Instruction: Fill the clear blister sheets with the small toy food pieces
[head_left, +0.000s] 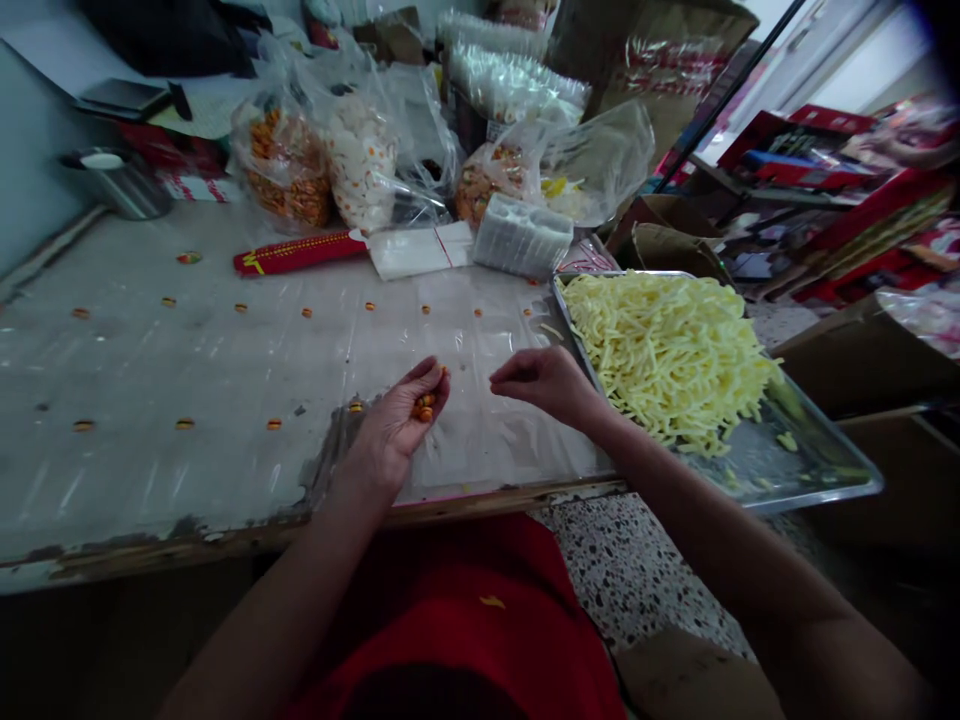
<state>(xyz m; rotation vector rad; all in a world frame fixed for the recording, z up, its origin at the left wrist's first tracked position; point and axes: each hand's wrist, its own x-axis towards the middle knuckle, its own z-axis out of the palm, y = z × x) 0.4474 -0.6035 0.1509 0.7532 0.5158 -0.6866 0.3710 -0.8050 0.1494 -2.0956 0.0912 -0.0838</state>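
Observation:
Several tiny burger-shaped pieces (424,406) lie in the curled fingers of my left hand (394,425), which is held over the table near its front edge. Another such piece seems to show at the tip of its thumb. To its right, my right hand (547,383) hovers with thumb and fingers pinched together; whatever is between the tips is too small to make out. Beneath both hands, clear plastic film (480,440) covers the tabletop. More miniature burgers (184,424) sit spaced apart in two rows on it, one row farther back and one nearer the front.
A metal tray (840,480) heaped with pale yellow fry-shaped strips (667,360) juts past the table's right edge. Along the back stand filled plastic bags (289,165), a red packet (300,252), a clear plastic stack (523,235) and a steel cup (135,187). Cardboard boxes (892,350) stand right.

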